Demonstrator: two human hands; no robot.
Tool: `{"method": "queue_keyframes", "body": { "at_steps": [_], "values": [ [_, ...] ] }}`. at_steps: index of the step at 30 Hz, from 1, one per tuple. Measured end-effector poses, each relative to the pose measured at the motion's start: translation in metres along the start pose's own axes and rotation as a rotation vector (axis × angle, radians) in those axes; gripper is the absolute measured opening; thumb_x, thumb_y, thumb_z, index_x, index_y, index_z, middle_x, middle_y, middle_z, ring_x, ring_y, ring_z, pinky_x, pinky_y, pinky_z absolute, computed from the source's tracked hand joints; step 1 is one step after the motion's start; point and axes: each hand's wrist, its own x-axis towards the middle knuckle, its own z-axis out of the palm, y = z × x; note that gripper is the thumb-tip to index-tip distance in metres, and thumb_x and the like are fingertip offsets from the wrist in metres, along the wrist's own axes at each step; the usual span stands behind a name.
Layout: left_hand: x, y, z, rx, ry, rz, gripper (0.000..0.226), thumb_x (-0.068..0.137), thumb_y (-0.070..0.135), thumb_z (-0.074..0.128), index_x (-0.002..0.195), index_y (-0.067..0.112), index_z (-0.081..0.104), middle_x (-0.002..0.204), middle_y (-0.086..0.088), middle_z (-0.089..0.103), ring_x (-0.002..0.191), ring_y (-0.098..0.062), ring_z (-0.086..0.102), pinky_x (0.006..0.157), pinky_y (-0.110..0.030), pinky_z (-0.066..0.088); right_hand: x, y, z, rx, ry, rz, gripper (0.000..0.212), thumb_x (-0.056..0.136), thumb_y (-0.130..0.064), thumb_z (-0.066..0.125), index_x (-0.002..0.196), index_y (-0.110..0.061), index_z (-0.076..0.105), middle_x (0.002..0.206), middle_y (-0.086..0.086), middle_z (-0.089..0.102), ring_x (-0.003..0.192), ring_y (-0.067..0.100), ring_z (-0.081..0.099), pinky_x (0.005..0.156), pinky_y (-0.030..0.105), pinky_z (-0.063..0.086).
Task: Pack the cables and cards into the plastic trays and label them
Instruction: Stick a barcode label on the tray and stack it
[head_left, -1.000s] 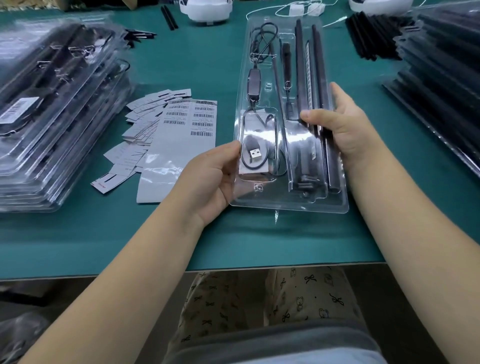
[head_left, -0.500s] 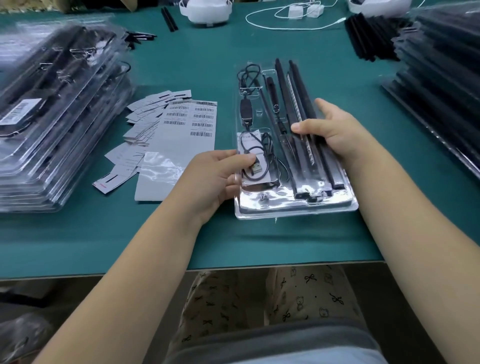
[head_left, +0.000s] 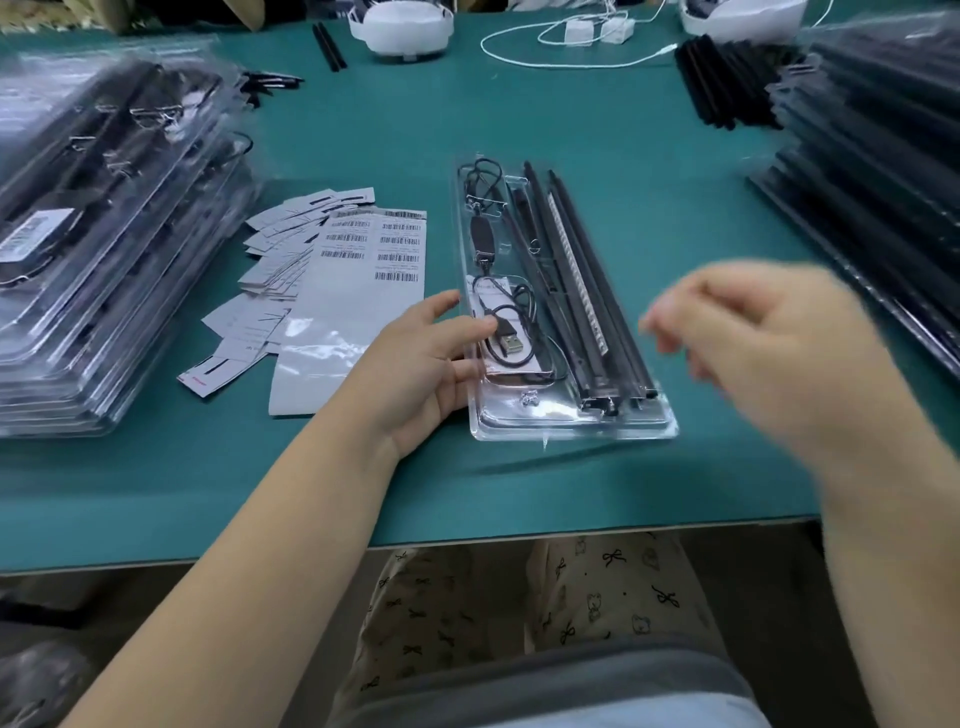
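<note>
A clear plastic tray (head_left: 571, 431) lies flat on the green table, a little right of centre. Inside it are a coiled black USB cable (head_left: 506, 343), an inline controller, and long black strips (head_left: 587, 291). My left hand (head_left: 421, 374) pinches the tray's left edge, thumb on top beside the USB plug. My right hand (head_left: 769, 338) hovers blurred to the right of the tray, fingers loosely curled, holding nothing. A sheet of barcode labels (head_left: 363, 270) and a fan of small white cards (head_left: 270, 260) lie left of the tray.
A tall stack of packed clear trays (head_left: 104, 234) fills the left side. Another stack of trays (head_left: 883, 182) stands at the right. Loose black rods (head_left: 722, 83), a white device (head_left: 400, 26) and a white cable (head_left: 571, 47) lie at the back.
The tray came down from a raised tilt to flat on the table. My right hand let go of the strips and lifted away to the right. My left hand stays at the left edge.
</note>
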Motion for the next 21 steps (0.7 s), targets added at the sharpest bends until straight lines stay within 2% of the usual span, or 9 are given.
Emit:
{"method": "queue_keyframes", "body": {
  "at_steps": [2, 4, 6, 8, 11, 13, 15, 18, 21],
  "values": [
    [0.000, 0.001, 0.000, -0.074, -0.006, -0.025, 0.055, 0.084, -0.005, 0.042, 0.134, 0.018, 0.042, 0.101, -0.020, 0.057, 0.052, -0.017, 0.054, 0.049, -0.025, 0.051, -0.043, -0.008, 0.008, -0.025, -0.218, -0.010, 0.035, 0.074, -0.046, 0.054, 0.075, -0.015, 0.070, 0.058, 0.006, 0.061, 0.041, 0.006, 0.045, 0.038, 0.014, 0.034],
    [-0.002, 0.001, -0.001, -0.091, -0.041, -0.028, 0.071, 0.075, -0.010, 0.032, 0.132, 0.030, 0.044, 0.101, -0.020, 0.051, 0.063, -0.022, 0.047, 0.051, -0.024, 0.048, -0.068, -0.003, 0.020, -0.162, -0.332, 0.017, 0.032, 0.081, -0.046, 0.053, 0.088, -0.022, 0.072, 0.069, -0.003, 0.064, 0.060, 0.008, 0.056, 0.056, 0.021, 0.044],
    [-0.004, 0.001, -0.002, 0.004, -0.123, -0.003, 0.079, 0.070, -0.014, 0.032, 0.127, 0.038, 0.053, 0.086, -0.014, 0.050, 0.068, -0.022, 0.042, 0.054, -0.023, 0.047, -0.077, 0.005, 0.032, -0.331, -0.274, 0.018, 0.026, 0.081, -0.045, 0.054, 0.096, -0.034, 0.072, 0.068, -0.008, 0.060, 0.068, 0.007, 0.057, 0.065, 0.025, 0.047],
    [-0.009, -0.001, -0.001, 0.151, -0.218, 0.032, 0.076, 0.066, -0.011, 0.043, 0.124, 0.036, 0.060, 0.079, -0.017, 0.053, 0.073, -0.020, 0.049, 0.061, -0.025, 0.049, -0.078, 0.012, 0.039, -0.476, -0.111, -0.054, 0.020, 0.079, -0.031, 0.068, 0.098, -0.029, 0.074, 0.063, -0.010, 0.055, 0.061, 0.013, 0.058, 0.058, 0.029, 0.049],
    [-0.015, -0.007, 0.002, 0.452, -0.203, 0.210, 0.069, 0.065, -0.001, 0.052, 0.124, 0.034, 0.055, 0.123, -0.023, 0.057, 0.107, -0.020, 0.057, 0.091, -0.036, 0.048, -0.073, 0.019, 0.042, -0.500, 0.026, -0.083, 0.014, 0.074, -0.014, 0.080, 0.086, -0.021, 0.077, 0.064, -0.004, 0.061, 0.060, 0.022, 0.063, 0.053, 0.029, 0.048],
    [-0.015, -0.012, 0.002, 0.877, -0.105, 0.422, 0.066, 0.075, 0.002, 0.058, 0.129, 0.038, 0.046, 0.151, -0.013, 0.033, 0.141, -0.014, 0.028, 0.114, -0.037, 0.025, -0.067, 0.023, 0.041, -0.535, 0.038, -0.091, 0.010, 0.075, -0.015, 0.079, 0.082, -0.021, 0.077, 0.061, -0.004, 0.058, 0.056, 0.023, 0.060, 0.047, 0.028, 0.045],
    [-0.017, -0.014, 0.004, 1.178, -0.089, 0.647, 0.054, 0.080, 0.007, 0.060, 0.129, 0.030, 0.054, 0.156, -0.007, 0.025, 0.146, -0.016, 0.012, 0.115, -0.026, 0.011, -0.063, 0.024, 0.039, -0.560, 0.029, -0.100, 0.008, 0.077, -0.018, 0.077, 0.082, -0.023, 0.077, 0.058, -0.005, 0.055, 0.056, 0.022, 0.058, 0.046, 0.028, 0.041],
    [-0.021, -0.017, 0.007, 1.273, -0.235, 0.760, 0.043, 0.078, 0.030, 0.071, 0.119, 0.021, 0.063, 0.142, 0.003, 0.048, 0.141, -0.014, 0.029, 0.108, -0.012, 0.019, -0.063, 0.025, 0.037, -0.532, -0.001, -0.064, 0.008, 0.081, -0.022, 0.072, 0.086, -0.027, 0.077, 0.061, -0.005, 0.054, 0.061, 0.020, 0.056, 0.049, 0.025, 0.035],
    [-0.022, -0.017, 0.010, 1.382, -0.237, 0.772, 0.065, 0.076, 0.048, 0.073, 0.134, 0.029, 0.051, 0.141, 0.010, 0.049, 0.140, -0.013, 0.032, 0.106, -0.027, 0.033, -0.065, 0.025, 0.038, -0.512, 0.046, -0.061, 0.009, 0.084, -0.025, 0.069, 0.086, -0.027, 0.077, 0.060, -0.004, 0.053, 0.061, 0.020, 0.055, 0.049, 0.021, 0.032]
  ]
}}
